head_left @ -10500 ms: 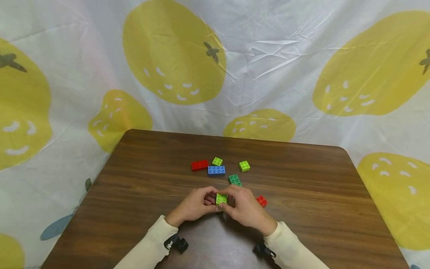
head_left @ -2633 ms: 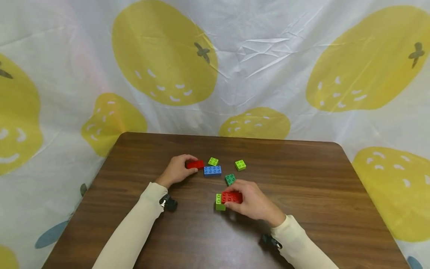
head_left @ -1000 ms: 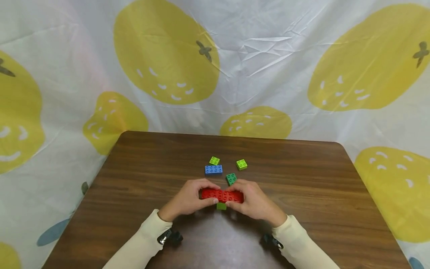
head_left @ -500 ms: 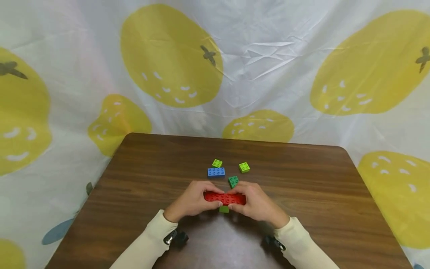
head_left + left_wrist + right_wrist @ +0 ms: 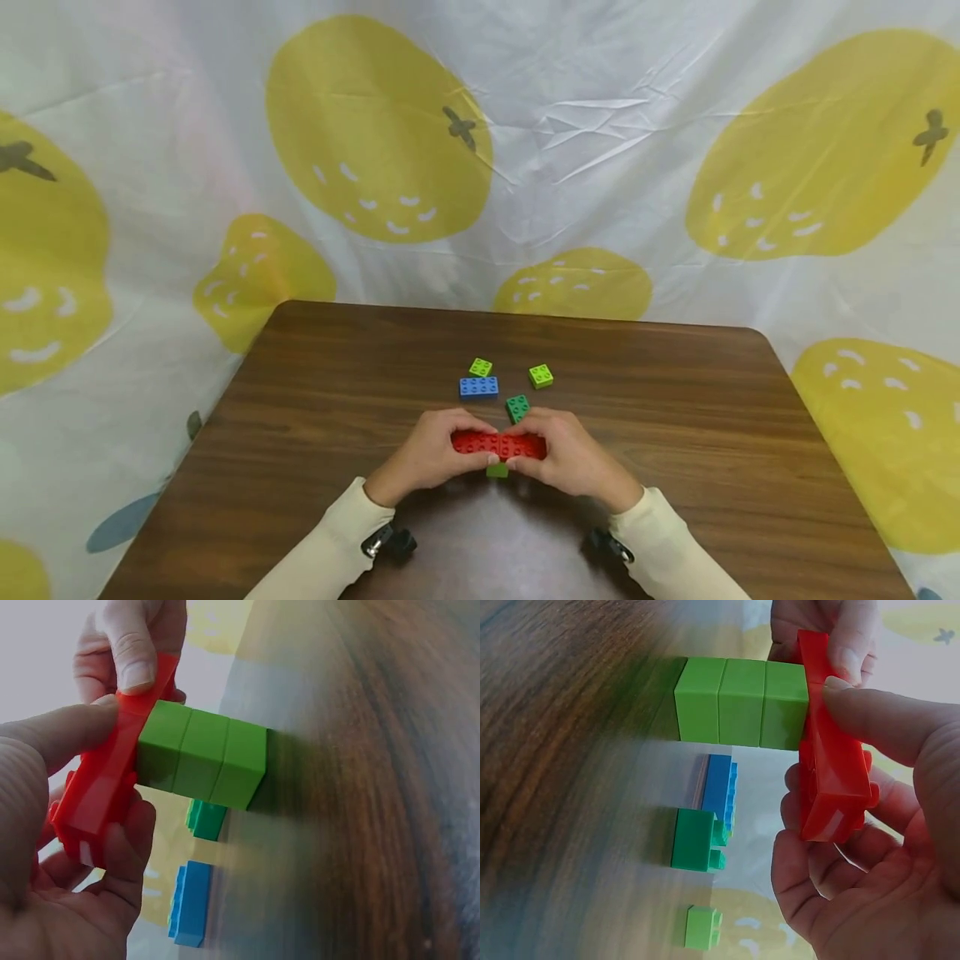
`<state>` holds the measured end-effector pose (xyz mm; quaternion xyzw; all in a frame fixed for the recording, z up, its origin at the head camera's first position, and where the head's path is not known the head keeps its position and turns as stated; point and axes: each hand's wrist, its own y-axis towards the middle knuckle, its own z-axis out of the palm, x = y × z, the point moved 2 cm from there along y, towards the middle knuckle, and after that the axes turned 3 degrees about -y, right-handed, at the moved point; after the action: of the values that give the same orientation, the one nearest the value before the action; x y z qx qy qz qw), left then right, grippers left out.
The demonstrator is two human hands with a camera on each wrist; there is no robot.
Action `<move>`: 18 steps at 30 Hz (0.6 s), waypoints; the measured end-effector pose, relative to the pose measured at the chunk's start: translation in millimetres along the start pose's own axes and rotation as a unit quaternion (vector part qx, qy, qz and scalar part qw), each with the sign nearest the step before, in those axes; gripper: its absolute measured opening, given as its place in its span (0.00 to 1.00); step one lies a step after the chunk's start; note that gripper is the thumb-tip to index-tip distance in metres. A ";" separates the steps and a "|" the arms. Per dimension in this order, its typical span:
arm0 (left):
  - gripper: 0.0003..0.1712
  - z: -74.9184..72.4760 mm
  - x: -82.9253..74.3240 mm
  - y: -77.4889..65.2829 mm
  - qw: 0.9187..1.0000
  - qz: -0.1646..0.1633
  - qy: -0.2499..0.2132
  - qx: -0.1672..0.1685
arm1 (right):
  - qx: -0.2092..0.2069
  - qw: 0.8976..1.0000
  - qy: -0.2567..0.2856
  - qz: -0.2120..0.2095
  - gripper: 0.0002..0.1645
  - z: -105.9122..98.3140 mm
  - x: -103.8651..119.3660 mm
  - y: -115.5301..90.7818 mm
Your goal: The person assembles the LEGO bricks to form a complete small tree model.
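Observation:
Two red toy building bricks lie end to end on top of a stack of three lime green bricks [image 5: 202,754], which stands upright on the table. My left hand [image 5: 427,454] grips the left red brick [image 5: 94,791], thumb on the near side and fingers behind. The right red brick [image 5: 836,769] is held the same way by my right hand [image 5: 566,454]. Both thumbs meet close to the seam, above the stack. The red bricks overhang the stack on either side. From the head view, only the stack's lower front shows.
Behind the hands on the brown wooden table [image 5: 360,358] lie a blue brick [image 5: 478,387], a dark green brick [image 5: 517,407] and two small lime bricks, one behind the blue brick [image 5: 481,367], the other lime brick [image 5: 541,376] farther right. A lemon-print cloth [image 5: 570,192] hangs behind the table.
My left hand has brought the second red brick from the back left onto the stack, beside the one my right hand holds. Over the last half second the hands stay nearly still.

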<state>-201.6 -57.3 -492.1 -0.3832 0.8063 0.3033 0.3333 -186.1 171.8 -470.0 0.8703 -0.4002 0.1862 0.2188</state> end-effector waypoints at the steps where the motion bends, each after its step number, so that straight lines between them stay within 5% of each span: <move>1: 0.18 0.4 0.3 -0.3 1.000 -0.003 -0.001 -0.001 | 0.001 1.000 -0.001 0.001 0.16 0.3 0.0 0.0; 18: 0.18 4.1 0.0 -0.3 1.000 -0.021 -0.019 -0.004 | -0.028 1.000 0.008 -0.010 0.15 -15.7 0.0 7.0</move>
<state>-200.2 -54.4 -494.7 -0.3955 0.7904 0.3068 0.3532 -193.8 175.9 -455.2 0.8660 -0.3951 0.1799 0.2483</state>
